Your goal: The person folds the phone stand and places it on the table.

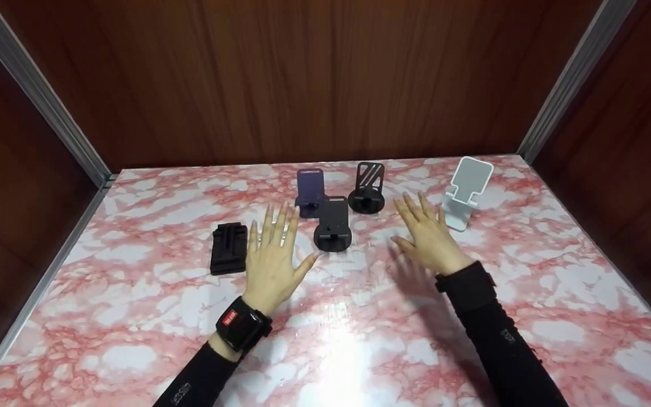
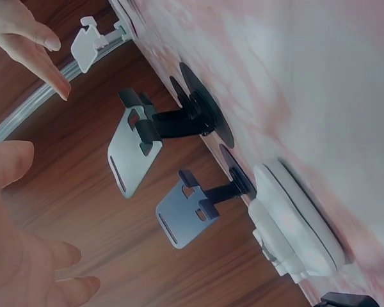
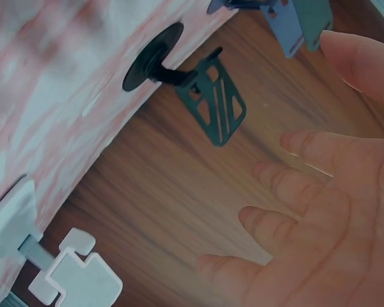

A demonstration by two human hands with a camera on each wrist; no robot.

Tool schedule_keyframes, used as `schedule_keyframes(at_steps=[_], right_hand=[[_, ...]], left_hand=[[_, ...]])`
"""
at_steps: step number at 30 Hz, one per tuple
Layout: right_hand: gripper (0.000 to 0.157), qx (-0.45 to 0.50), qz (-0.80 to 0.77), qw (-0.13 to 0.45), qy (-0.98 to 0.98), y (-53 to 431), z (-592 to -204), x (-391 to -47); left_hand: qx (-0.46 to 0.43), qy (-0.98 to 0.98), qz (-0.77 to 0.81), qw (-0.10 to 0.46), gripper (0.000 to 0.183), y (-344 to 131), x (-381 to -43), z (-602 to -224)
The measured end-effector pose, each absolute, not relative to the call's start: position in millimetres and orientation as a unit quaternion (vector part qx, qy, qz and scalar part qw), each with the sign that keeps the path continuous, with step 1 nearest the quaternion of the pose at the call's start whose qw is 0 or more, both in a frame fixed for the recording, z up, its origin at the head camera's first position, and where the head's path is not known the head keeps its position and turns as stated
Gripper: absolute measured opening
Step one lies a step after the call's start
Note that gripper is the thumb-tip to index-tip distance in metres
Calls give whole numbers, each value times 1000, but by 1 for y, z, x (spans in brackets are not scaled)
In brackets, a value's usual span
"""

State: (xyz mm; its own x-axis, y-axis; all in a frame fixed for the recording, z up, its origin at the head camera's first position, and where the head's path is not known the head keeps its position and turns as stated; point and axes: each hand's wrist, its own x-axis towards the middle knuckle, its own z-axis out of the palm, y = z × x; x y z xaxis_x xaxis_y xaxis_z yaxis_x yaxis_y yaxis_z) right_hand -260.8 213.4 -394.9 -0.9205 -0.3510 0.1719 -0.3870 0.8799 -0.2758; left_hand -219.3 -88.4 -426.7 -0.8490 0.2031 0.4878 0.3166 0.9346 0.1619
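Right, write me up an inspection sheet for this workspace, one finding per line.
Surface: tabletop, red-and-white marbled, with a bright reflection near the front middle.
Job's things: purple stand, plain black stand, slotted black stand and white-and-grey stand, all upright; folded black stand and folded white stand lying low, the latter mostly hidden behind the left hand in the head view.
Clutter: nothing seen.
Grips: left grip and right grip, bare hands, fingers extended, holding nothing.
Cables: nothing seen.
Surroundings: wood-grain panels behind and on both sides; metal strips at the back corners.
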Motion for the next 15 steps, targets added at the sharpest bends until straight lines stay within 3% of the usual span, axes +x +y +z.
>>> schedule_keyframes(at_steps=[15], right_hand=[[76,111,194,29,-974,269,-375,-271]], left_hand=[[-140,-956,-106,236,86,-88,-222,-431]])
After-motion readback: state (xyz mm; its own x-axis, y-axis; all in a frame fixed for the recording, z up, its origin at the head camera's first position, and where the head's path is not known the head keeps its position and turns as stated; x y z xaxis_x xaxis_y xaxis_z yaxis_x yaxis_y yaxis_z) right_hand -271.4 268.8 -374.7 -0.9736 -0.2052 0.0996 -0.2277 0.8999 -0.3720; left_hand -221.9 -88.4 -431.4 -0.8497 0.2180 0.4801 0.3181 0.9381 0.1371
